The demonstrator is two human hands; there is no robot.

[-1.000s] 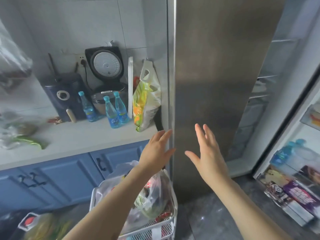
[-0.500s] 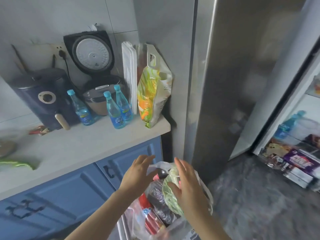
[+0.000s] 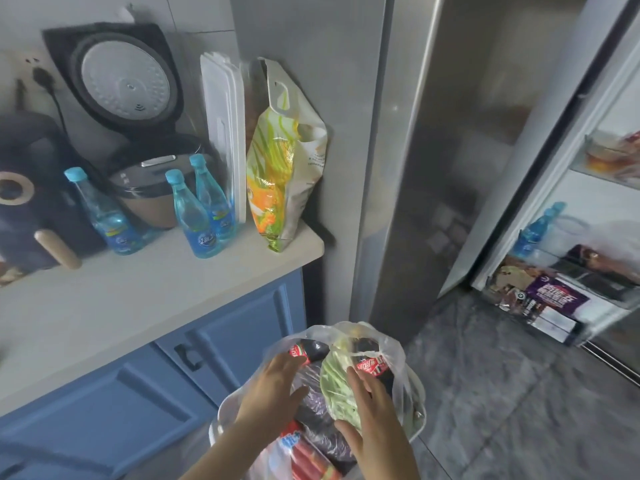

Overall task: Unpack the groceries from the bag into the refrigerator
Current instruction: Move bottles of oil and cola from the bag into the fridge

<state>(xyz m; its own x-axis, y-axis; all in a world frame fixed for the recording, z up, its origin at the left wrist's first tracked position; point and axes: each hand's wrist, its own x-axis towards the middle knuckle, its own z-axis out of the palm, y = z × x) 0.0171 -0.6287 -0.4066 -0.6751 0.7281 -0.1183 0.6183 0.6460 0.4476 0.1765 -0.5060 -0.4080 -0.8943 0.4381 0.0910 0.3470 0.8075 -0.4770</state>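
Note:
A clear plastic grocery bag (image 3: pixel 393 344) sits in a white basket (image 3: pixel 223 407) at the bottom centre. Inside it I see two cola bottles (image 3: pixel 372 367), a green leafy vegetable (image 3: pixel 334 379), a dark purple item (image 3: pixel 313 407) and a red packet (image 3: pixel 304 455). My left hand (image 3: pixel 270 393) lies with spread fingers on the bag's left side, over the purple item. My right hand (image 3: pixel 377 420) rests with fingers spread on the green vegetable. Neither hand grips anything. The refrigerator (image 3: pixel 415 150) stands behind, its open door (image 3: pixel 588 237) at the right.
The door shelves hold a blue bottle (image 3: pixel 538 226) and packets (image 3: pixel 554 296). On the white counter (image 3: pixel 138 296) stand a rice cooker (image 3: pixel 145 188), three blue bottles (image 3: pixel 192 220), a dark appliance (image 3: pixel 27 202) and a rice bag (image 3: pixel 284 168). Blue cabinets (image 3: pixel 138 393) are below; grey floor (image 3: pixel 502 393) right.
Both hands came down from in front of the refrigerator onto the grocery bag. The view has dipped and moved closer to the bag.

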